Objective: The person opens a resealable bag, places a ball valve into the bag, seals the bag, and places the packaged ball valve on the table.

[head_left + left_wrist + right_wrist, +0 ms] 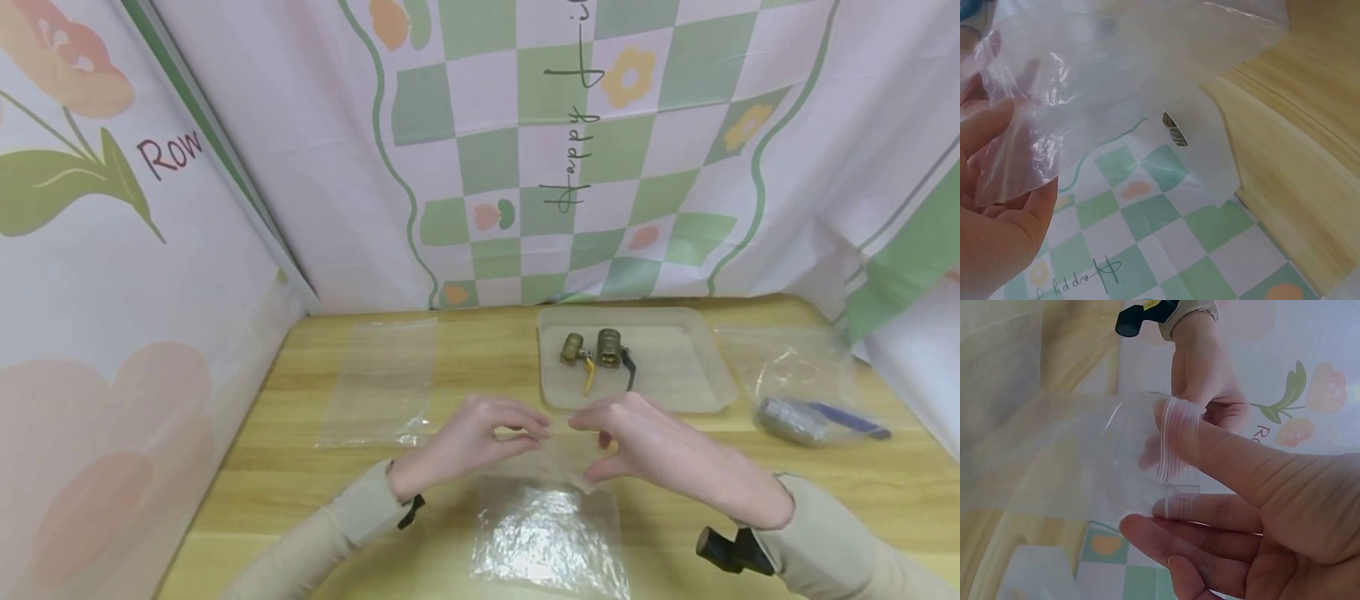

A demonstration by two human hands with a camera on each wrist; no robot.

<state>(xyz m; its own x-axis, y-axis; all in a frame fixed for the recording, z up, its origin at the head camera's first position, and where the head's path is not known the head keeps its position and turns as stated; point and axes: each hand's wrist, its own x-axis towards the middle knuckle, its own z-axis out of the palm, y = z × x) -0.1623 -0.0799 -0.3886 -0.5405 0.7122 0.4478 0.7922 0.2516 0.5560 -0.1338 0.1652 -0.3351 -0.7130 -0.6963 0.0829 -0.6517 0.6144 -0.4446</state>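
Note:
A clear zip-lock bag hangs between both hands over the front middle of the table. My left hand pinches one side of its top between thumb and fingers. Opposite it, my right hand holds the other side. In the right wrist view, the thumb lies over the ridged zip strip with the fingers below, and the mouth edges stand apart. The plastic drapes across the left fingers in the left wrist view. Inside the bag nothing shows.
Behind the hands, a translucent tray holds a small brass valve with a yellow lever and a larger one with a black lever. At right lies a bagged metal valve with a blue handle. Another clear bag lies flat at left.

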